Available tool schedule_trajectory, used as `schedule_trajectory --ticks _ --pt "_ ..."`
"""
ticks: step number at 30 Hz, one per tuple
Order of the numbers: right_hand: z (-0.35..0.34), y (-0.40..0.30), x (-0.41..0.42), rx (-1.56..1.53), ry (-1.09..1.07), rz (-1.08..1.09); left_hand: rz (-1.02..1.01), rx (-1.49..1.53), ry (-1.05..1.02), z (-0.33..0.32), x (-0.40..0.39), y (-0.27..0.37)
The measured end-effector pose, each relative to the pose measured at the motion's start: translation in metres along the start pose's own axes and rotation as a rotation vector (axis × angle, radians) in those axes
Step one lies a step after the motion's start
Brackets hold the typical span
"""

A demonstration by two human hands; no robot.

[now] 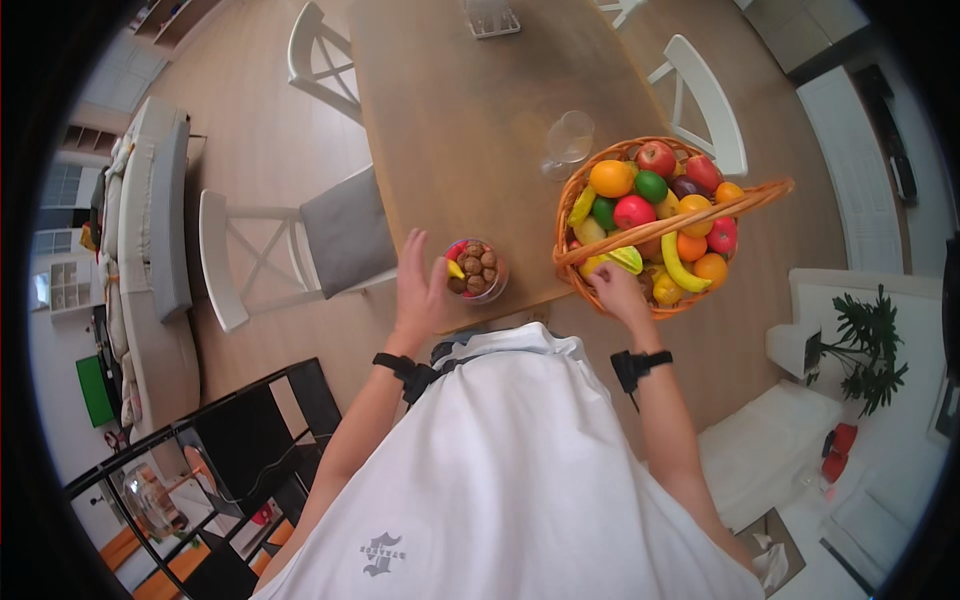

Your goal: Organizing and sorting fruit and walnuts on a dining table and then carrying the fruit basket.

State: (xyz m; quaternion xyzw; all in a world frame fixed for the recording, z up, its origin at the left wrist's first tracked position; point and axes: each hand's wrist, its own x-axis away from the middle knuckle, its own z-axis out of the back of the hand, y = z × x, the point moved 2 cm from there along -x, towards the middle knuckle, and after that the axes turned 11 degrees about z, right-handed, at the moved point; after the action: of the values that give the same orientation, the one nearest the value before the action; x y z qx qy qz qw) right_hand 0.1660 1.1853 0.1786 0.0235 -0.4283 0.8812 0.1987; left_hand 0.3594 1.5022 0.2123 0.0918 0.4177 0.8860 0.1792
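My left hand is spread with nothing in it, just left of a clear round container that holds several walnuts, a small yellow piece and red pieces. My right hand reaches over the near left rim of a wicker basket, its fingertips bent down by a yellow-green fruit. Whether those fingers pinch something cannot be told. Heaped in the basket are apples, oranges, green fruits and a banana; the woven handle crosses above them and leans right.
Behind the basket's left side, a clear drinking glass is on the wooden table. A white rack stands at the far end. White chairs flank the table, one with a grey cushion. The near table edge adjoins my body.
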Motion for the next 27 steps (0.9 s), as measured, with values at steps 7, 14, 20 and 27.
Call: schedule_trajectory --ticks 7,14,20,27 --pt "0.049 -0.093 0.061 -0.482 -0.315 -0.24 0.302 0.052 -0.093 0.034 0.023 -0.036" --pt "-0.037 -0.173 -0.016 -0.414 -0.198 0.264 0.29 0.226 -0.204 0.015 0.015 -0.022" --pt "-0.098 -0.185 -0.051 0.064 -0.18 0.488 0.317 0.252 -0.255 0.026 0.014 -0.024" --pt "-0.116 -0.177 -0.051 0.146 -0.12 0.61 0.375 0.308 -0.239 0.018 0.025 -0.051"
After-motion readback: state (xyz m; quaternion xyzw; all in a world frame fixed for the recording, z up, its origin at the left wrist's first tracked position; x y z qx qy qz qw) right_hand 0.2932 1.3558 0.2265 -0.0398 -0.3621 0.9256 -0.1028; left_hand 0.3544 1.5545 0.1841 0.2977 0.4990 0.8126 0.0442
